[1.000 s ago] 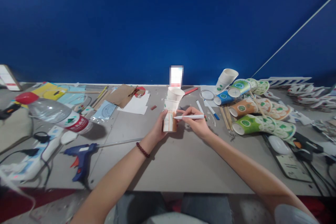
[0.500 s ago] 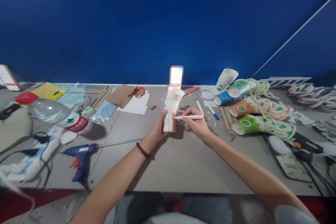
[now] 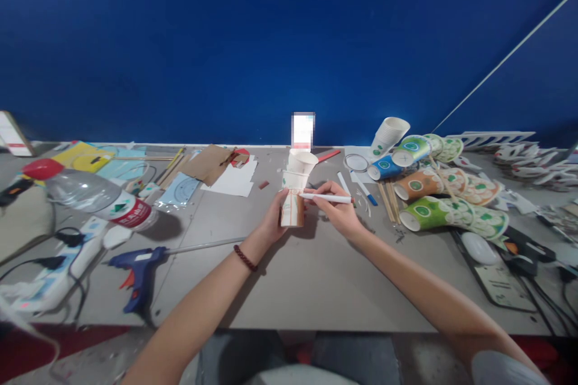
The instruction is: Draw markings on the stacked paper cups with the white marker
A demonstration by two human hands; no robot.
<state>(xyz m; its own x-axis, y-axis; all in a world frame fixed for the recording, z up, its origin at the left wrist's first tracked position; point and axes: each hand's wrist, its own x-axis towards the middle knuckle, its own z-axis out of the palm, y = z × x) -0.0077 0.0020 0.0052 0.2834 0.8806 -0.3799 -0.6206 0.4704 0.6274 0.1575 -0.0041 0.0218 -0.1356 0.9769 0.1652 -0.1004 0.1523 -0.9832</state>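
Note:
My left hand [image 3: 272, 216] is wrapped round the side of a paper cup [image 3: 292, 213] with brown marks on it, in the middle of the table. White paper cups [image 3: 298, 171] rise behind and above it; whether they are joined to it I cannot tell. Between the fingers of my right hand [image 3: 338, 207] is a white marker pen [image 3: 332, 198], lying nearly level. The pen's tip is at the upper right side of the held cup; whether it touches I cannot tell.
To the left are a glue gun [image 3: 142, 271] with a long glue stick, a bottle [image 3: 94, 195] and a power strip [image 3: 63, 277]. On the right lie decorated cups [image 3: 433, 213], wooden sticks [image 3: 388, 201] and a blue-capped marker [image 3: 365, 188]. A blurred bright screen [image 3: 303, 130] stands at the back.
The pen's tip has moved up a little along the cup, and the pen lies more level. My left hand and the cup have hardly moved.

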